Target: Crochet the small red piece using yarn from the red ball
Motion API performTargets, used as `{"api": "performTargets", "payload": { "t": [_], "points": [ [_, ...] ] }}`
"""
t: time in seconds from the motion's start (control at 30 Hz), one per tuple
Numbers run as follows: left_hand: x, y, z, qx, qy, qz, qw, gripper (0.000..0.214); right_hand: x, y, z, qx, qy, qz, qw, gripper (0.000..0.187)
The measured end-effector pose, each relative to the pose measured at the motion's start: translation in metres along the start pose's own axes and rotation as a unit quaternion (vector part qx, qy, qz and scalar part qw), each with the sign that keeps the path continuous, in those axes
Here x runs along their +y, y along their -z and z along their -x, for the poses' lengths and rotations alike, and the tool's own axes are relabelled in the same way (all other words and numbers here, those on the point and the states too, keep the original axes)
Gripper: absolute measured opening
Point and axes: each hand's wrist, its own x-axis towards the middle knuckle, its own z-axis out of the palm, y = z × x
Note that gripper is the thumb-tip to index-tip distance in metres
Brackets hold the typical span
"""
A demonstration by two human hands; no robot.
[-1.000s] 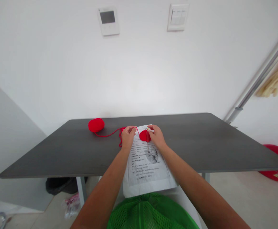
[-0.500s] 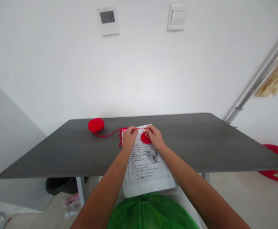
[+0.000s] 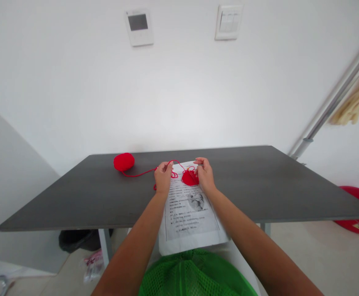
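Note:
My left hand point(image 3: 163, 177) is closed in a pinch on the red yarn point(image 3: 176, 160), which arches from its fingertips over to the right. The yarn leads to a small round red yarn piece point(image 3: 189, 178) lying on a printed sheet of paper point(image 3: 188, 224). Loose loops show at the top of the piece and beside my left fingers. Just right of the round piece is my right hand point(image 3: 205, 176), its fingers apart and partly over the piece's edge. Whether the lower fingers touch it is hidden.
A red ball of yarn point(image 3: 124, 162) sits at the back left of the dark grey table point(image 3: 259, 185), its strand running to my left hand. Green mesh fabric point(image 3: 194, 275) lies below the table's front edge. A black bin point(image 3: 77, 239) stands underneath at left.
The strand stretched straight between my hands has gone slack and now arches. My right hand has let go of it and its fingers have spread; my left hand has shifted slightly left.

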Motion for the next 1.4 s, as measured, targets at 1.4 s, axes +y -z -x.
{"api": "performTargets", "payload": {
  "t": [1.4],
  "points": [
    [-0.001,-0.002,0.003,-0.049,-0.017,-0.026,0.998,0.023,-0.006,0.002,-0.001,0.032,-0.015,-0.052,0.998,0.042]
  ]
}}
